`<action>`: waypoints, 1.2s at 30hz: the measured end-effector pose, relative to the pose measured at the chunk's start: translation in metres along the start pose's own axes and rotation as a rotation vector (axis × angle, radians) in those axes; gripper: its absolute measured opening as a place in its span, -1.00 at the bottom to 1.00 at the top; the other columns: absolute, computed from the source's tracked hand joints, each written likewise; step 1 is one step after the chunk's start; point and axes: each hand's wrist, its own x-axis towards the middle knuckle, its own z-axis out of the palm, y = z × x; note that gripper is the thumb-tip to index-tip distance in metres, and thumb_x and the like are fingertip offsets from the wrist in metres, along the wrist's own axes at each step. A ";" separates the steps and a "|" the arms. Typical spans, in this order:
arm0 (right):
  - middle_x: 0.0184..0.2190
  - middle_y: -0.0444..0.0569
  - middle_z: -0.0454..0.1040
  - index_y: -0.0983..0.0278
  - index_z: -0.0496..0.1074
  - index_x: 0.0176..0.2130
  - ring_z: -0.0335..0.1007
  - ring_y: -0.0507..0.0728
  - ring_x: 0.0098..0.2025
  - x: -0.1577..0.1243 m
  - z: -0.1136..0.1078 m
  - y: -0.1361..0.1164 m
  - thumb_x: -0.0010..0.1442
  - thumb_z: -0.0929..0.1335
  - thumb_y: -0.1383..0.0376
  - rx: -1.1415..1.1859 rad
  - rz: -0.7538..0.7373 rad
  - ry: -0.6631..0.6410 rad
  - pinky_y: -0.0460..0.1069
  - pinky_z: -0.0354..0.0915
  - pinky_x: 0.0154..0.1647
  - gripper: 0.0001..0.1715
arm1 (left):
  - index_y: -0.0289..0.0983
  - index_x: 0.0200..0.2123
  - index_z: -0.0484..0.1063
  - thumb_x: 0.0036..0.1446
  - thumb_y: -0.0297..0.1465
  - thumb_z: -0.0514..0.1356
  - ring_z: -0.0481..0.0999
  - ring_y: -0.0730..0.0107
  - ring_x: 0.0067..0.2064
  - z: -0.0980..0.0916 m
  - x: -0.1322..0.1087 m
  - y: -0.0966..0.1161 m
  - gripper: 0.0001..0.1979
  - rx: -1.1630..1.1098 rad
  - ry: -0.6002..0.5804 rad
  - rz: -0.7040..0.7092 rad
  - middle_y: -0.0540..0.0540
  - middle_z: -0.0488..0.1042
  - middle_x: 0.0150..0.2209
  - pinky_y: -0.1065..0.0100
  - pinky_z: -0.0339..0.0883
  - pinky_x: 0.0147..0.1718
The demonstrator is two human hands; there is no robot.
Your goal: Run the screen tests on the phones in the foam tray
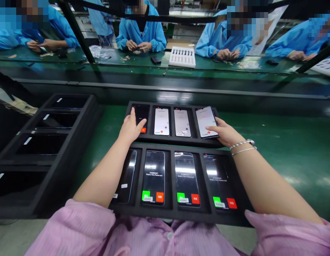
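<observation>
left hand [131, 128] flat, open, resting on dark phone [142, 114], far tray [171, 139] left slot, palm hiding lower screen. right hand [225, 133] pinches tilted lit phone [206, 120] at right slot; fingers underneath hidden. forearm [106, 174] partly covers near-left phone [128, 176].

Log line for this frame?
left hand: resting on far-left phone | right hand: gripping tilted far-right phone | both phones: far tray
</observation>
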 end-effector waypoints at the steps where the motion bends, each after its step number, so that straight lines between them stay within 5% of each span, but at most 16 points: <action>1: -0.05 -0.03 0.63 0.15 0.47 0.07 0.58 0.30 0.07 0.002 0.000 0.002 -0.17 0.61 0.29 -0.008 -0.002 -0.007 0.18 0.50 0.24 -0.22 | -0.41 0.55 -0.12 0.35 0.25 -0.03 0.22 -0.22 0.47 0.001 0.000 -0.002 0.03 -0.028 0.019 0.026 -0.51 0.31 0.38 -0.19 0.21 0.37; 8: -0.01 -0.07 0.63 0.10 0.43 0.05 0.55 0.33 0.13 0.007 -0.003 0.010 -0.28 0.60 0.36 -0.050 -0.023 -0.003 0.25 0.39 0.37 -0.14 | -0.38 0.50 0.04 0.34 0.30 -0.10 0.16 -0.22 0.48 0.003 0.001 -0.009 0.00 -0.041 0.095 0.136 -0.43 0.18 0.47 -0.19 0.02 0.47; 20: 0.11 0.14 0.56 0.16 0.44 0.12 0.46 0.43 0.23 -0.002 0.006 0.008 0.07 0.53 -0.04 -0.187 -0.122 0.135 0.30 0.44 0.30 -0.30 | -0.36 0.45 0.13 0.40 0.20 -0.06 0.14 -0.20 0.48 -0.002 0.000 -0.006 -0.13 0.018 0.075 0.161 -0.41 0.26 0.42 -0.19 -0.02 0.48; 25: 0.42 0.20 0.22 0.19 0.20 0.40 0.03 0.42 0.51 -0.006 0.017 -0.005 0.13 0.55 0.01 -0.322 -0.334 0.274 0.32 0.13 0.51 0.01 | -0.24 0.40 0.24 0.44 0.04 0.03 0.10 -0.03 0.51 -0.005 -0.008 0.032 -0.34 -0.139 0.033 0.248 -0.29 0.23 0.46 -0.08 -0.04 0.51; 29: 0.28 0.08 0.42 0.09 0.29 0.37 0.33 0.28 0.34 0.002 0.061 -0.016 0.32 0.44 0.02 -0.370 -0.428 0.118 0.24 0.25 0.45 -0.28 | -0.24 0.40 0.26 0.50 -0.16 0.06 0.18 0.14 0.49 0.019 0.007 0.080 -0.48 -0.321 -0.146 0.170 -0.29 0.23 0.45 0.10 0.08 0.48; 33: 0.32 0.13 0.38 0.19 0.41 0.28 0.28 0.32 0.37 0.021 0.108 -0.017 0.36 0.47 0.10 -0.406 -0.399 0.068 0.32 0.18 0.47 -0.42 | -0.19 0.29 0.39 0.44 -0.19 0.23 0.36 -0.02 0.36 0.048 0.032 0.109 -0.56 -0.303 -0.134 0.014 -0.29 0.31 0.38 -0.13 0.30 0.35; 36: 0.34 0.15 0.32 0.25 0.39 0.29 0.26 0.35 0.36 0.031 0.118 -0.016 0.43 0.44 0.10 -0.406 -0.336 0.143 0.39 0.21 0.41 -0.45 | -0.18 0.22 0.44 0.42 -0.19 0.27 0.49 0.06 0.20 0.054 0.043 0.111 -0.61 -0.329 -0.090 -0.087 -0.24 0.40 0.29 -0.09 0.47 0.19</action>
